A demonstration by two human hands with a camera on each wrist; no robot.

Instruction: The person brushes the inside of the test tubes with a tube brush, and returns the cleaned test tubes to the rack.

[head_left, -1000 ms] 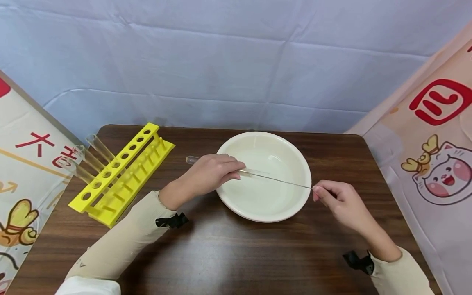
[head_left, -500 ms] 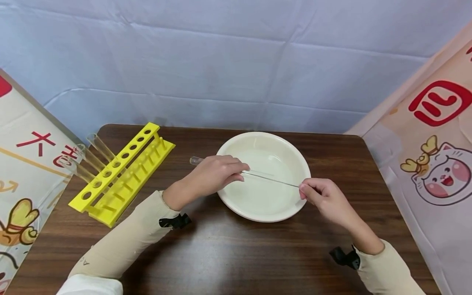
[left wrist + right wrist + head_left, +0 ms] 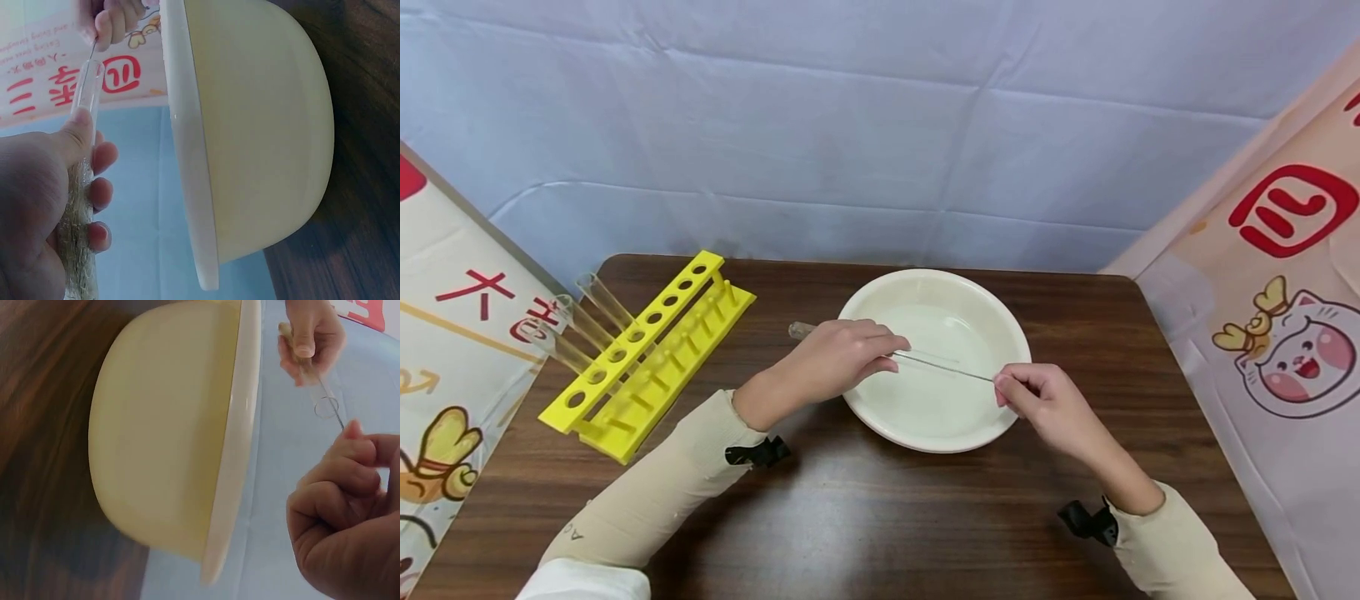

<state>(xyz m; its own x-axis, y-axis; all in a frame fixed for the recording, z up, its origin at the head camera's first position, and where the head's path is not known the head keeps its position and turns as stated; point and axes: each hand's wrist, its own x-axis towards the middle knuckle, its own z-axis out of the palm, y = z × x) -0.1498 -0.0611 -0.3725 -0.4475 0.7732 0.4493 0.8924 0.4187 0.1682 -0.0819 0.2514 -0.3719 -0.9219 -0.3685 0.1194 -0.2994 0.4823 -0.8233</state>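
My left hand (image 3: pixel 838 357) grips a clear glass test tube (image 3: pixel 89 84) lying nearly level above a cream basin (image 3: pixel 936 442). The tube's rounded end sticks out to the left, past the hand. Inside the glass, the bristles of a test tube brush (image 3: pixel 76 219) show along the length under my palm. From the tube's mouth runs the brush's thin twisted wire handle (image 3: pixel 958 370). My right hand (image 3: pixel 1051 410) pinches that wire between thumb and forefinger over the basin's right side, the other fingers curled in. The wire's far end is hidden in this hand.
On the left of the dark wooden table (image 3: pixel 865 533) a yellow test tube rack (image 3: pixel 658 392) stands at a slant. Three glass tubes (image 3: pixel 606 300) lean in its left holes. A pale cloth (image 3: pixel 820 142) hangs behind the table, with printed sheets at both sides.
My right hand has moved left toward the tube, so less wire shows between the hands. My left hand and the tube have shifted slightly right.
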